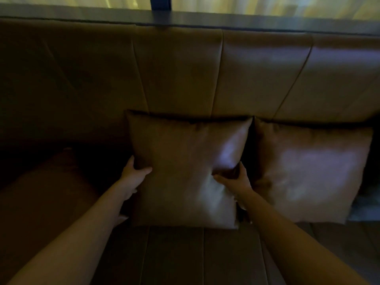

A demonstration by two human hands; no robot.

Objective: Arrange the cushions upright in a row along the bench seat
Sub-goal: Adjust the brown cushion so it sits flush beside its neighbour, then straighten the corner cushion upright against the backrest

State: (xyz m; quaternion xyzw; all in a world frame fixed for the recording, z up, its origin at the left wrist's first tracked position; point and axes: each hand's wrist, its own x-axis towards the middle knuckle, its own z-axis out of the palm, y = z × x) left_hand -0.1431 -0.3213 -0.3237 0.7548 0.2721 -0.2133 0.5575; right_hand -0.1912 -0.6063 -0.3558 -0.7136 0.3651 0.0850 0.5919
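Both hands grip the middle cushion (185, 167), upright against the backrest (176, 75): left hand (133, 177) clasps its left edge, right hand (236, 182) pinches its right edge. Second cushion (308, 171) stands just right.

This looks like a dim lounge or restaurant seating nook. A long built-in bench with a brown padded backrest (181, 75), stitched into panels, fills the middle of the frame. Matching brown cushions (185, 171) lean against it. Along the top edge a dark ledge (246, 21) runs below a window with pale curtains (226, 5).
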